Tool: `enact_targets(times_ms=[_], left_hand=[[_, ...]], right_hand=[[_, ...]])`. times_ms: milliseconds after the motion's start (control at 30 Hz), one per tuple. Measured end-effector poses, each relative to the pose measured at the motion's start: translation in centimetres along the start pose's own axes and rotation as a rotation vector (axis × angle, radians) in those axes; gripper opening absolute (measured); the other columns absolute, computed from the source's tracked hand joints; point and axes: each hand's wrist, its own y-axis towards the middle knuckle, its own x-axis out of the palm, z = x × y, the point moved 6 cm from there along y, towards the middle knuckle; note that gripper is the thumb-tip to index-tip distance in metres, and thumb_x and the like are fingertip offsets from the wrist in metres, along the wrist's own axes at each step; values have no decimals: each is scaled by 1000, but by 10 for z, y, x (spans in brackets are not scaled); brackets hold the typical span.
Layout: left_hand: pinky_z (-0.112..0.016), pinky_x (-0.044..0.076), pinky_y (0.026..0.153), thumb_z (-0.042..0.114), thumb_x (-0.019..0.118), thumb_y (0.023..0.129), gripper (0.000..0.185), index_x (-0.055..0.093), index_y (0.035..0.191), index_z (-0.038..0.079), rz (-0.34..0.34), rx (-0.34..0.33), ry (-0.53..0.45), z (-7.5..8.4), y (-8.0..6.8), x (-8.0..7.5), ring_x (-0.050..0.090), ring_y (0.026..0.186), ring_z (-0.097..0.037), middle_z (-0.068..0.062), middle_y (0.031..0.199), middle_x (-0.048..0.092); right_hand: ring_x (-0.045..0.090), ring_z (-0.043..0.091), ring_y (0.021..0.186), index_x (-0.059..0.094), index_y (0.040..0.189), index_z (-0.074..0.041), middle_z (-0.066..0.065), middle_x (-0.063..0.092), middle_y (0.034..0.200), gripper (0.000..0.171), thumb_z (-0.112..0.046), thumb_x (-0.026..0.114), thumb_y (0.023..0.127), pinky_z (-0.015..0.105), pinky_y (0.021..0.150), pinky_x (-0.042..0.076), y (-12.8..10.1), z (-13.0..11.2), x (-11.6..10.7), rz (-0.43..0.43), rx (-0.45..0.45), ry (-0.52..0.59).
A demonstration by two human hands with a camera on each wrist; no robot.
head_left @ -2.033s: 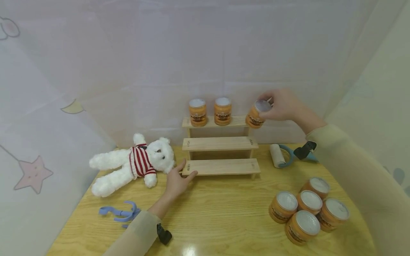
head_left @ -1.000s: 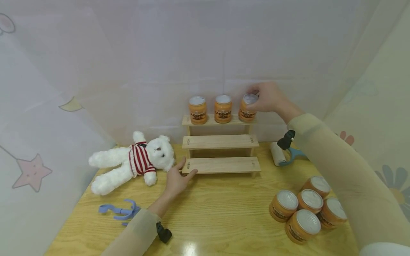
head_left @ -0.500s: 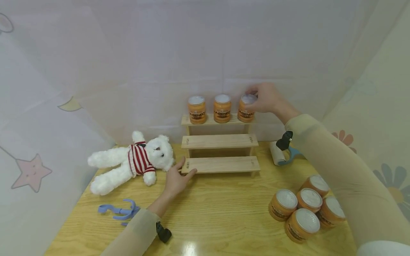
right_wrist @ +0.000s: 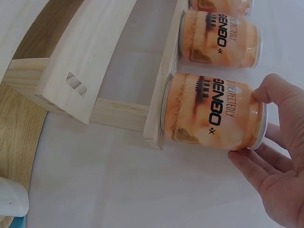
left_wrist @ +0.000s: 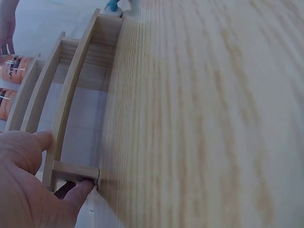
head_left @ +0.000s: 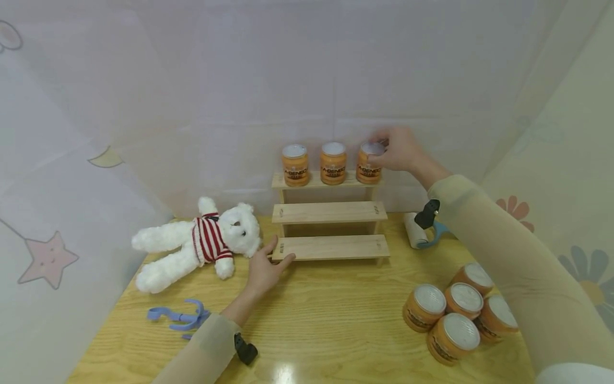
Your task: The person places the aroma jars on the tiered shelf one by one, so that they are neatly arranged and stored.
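Since two seconds ago, one orange can (head_left: 368, 172) has moved to the left and become upright; before, it was tilted at the right end of the top step, and now it stands on this step, in line with two other cans (head_left: 333, 170) to its left. Right hand (head_left: 402, 149) has travelled together with it and is gripping it near its pale lid, with the thumb on one side and the fingers on the other. Left hand (head_left: 263, 271) has stayed in its place, holding the left end of the lowest step of the wooden rack (head_left: 331, 212).

On the near right part of the table (head_left: 312, 320), five more cans (head_left: 464, 301) stand close together, partly behind the right sleeve (head_left: 499, 250). Farther away, right of the rack, lies a white roller (head_left: 415, 230) with a blue handle. On the left side, a white teddy bear (head_left: 211, 240) in a red-striped shirt lies on its back, and nearer than it is a blue-purple pronged object (head_left: 189, 318), partly hidden by the left sleeve (head_left: 206, 346).
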Motion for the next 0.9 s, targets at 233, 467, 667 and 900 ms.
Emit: enact_targets(times_ms=[233,467,667,900], left_hand=[[-22,35,48,37,80,97,83,41,163,5,-3,-11,-8,0,-1,-1,23,43,-6,-15,166,44],[-22,38,48,35,81,97,83,41,163,4,3,0,-6,0,-1,-1,24,42,-6,-17,166,45],[-23,37,51,35,80,98,82,41,163,4,2,2,-7,0,-1,-1,22,44,-7,-16,166,44],[-23,36,47,36,80,98,83,41,164,6,-7,-14,-9,-2,-1,-1,24,42,-9,-15,167,44]], right_hand=[[69,45,121,75,124,4,28,69,134,46,-24,81,89,55,100,57,-3,2,0,3,42,10],[67,41,119,78,125,-1,27,66,134,42,-25,79,90,54,97,56,-5,2,0,21,36,-27],[69,41,113,79,123,0,25,61,125,39,-19,76,89,53,97,57,-6,3,1,36,4,-24],[71,44,114,78,126,1,25,57,129,38,-16,74,92,54,99,58,-8,3,3,6,9,36]])
